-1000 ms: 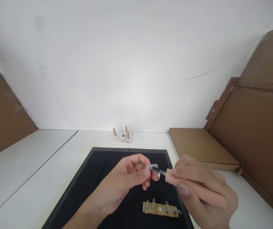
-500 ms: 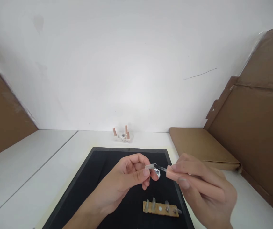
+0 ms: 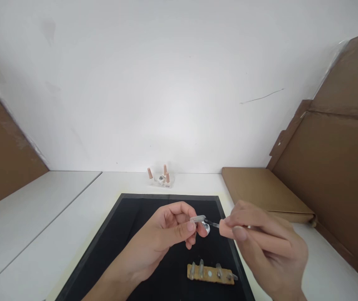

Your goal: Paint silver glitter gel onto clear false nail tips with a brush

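My left hand (image 3: 169, 230) pinches a clear false nail (image 3: 198, 218) between thumb and index finger, its free end pointing right. A round silvery thing (image 3: 206, 228) shows by the curled fingers of that hand, partly hidden. My right hand (image 3: 269, 246) is wrapped round the long pinkish cap of a nail polish brush (image 3: 227, 230). The dark bristles of this brush are at the right end of the nail; whether they touch it I cannot tell. Below the hands a tan strip (image 3: 210, 281) carries several clear false nails stuck upright or tilted, with a pale dot among them.
A black mat (image 3: 128, 234) lies under the hands on the white table (image 3: 72, 213). By the wall stands a clear holder (image 3: 156, 184) with pink-capped bottles (image 3: 150, 173). A flat cardboard box (image 3: 263, 188) lies at right, and cardboard panels (image 3: 332, 167) rise on both sides.
The brush has shifted very slightly right and down, its bristles now at the nail's end rather than over it. My left hand and the nail stay in place.
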`<state>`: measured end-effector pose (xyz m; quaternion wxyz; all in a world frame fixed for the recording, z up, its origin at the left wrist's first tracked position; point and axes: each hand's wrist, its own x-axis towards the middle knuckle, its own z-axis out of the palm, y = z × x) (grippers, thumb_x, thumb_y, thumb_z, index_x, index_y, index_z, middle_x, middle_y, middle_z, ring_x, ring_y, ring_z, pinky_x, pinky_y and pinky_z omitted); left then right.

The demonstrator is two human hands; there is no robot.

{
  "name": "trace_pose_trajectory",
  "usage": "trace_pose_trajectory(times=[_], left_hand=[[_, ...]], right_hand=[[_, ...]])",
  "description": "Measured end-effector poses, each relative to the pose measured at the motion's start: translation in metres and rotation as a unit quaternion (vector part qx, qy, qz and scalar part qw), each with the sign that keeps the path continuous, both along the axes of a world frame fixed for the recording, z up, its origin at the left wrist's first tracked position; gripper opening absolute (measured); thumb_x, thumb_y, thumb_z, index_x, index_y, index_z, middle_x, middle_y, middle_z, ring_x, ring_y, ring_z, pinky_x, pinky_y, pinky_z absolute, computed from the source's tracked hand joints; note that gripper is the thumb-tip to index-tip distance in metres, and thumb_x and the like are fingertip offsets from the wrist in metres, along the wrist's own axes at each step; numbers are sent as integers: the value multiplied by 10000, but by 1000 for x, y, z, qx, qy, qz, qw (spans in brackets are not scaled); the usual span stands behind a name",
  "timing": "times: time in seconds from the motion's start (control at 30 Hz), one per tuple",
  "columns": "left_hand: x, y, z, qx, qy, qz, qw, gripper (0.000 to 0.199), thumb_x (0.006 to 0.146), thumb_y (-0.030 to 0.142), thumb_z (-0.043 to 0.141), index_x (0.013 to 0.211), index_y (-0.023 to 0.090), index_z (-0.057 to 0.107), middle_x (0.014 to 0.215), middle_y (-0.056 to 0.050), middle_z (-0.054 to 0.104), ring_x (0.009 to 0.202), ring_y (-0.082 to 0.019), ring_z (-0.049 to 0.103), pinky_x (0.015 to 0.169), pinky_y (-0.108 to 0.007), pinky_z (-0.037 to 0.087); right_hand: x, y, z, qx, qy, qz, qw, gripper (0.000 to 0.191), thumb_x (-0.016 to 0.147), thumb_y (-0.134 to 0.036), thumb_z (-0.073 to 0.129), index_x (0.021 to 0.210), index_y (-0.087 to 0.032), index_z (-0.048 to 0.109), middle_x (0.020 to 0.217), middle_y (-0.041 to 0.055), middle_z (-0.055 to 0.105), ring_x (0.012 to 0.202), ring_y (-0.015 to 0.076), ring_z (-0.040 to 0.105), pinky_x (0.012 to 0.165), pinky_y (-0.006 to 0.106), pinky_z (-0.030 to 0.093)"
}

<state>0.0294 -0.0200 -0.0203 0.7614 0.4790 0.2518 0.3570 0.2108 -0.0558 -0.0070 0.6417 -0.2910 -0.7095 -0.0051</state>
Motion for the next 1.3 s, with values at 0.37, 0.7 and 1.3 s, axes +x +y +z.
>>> trace_pose_trajectory(times=[0.37,0.7,1.3], left_hand=[[1,0,1,10,6,3,1000,214,779,310,793,780,151,650,745,-11,710,616,-82,536,647,-216,418],[-3,1,1,49,14,42,998,121,779,232,792,735,176,694,760,2,694,699,-100,575,680,-216,429],[-2,1,-1,62,-12,31,998,79,787,158,783,740,181,723,821,19,719,741,-74,603,691,-171,454]], right_hand=[[3,0,-3,-17,-8,-3,1000,179,825,-60,568,756,-194,665,602,-11,679,481,121,576,400,240,441],[14,2,1,-12,-40,83,996,167,864,-89,572,876,-194,701,652,15,714,494,128,561,417,261,436],[22,6,4,-56,-106,128,984,184,812,-47,597,935,-160,674,670,7,681,576,108,574,485,219,484]])
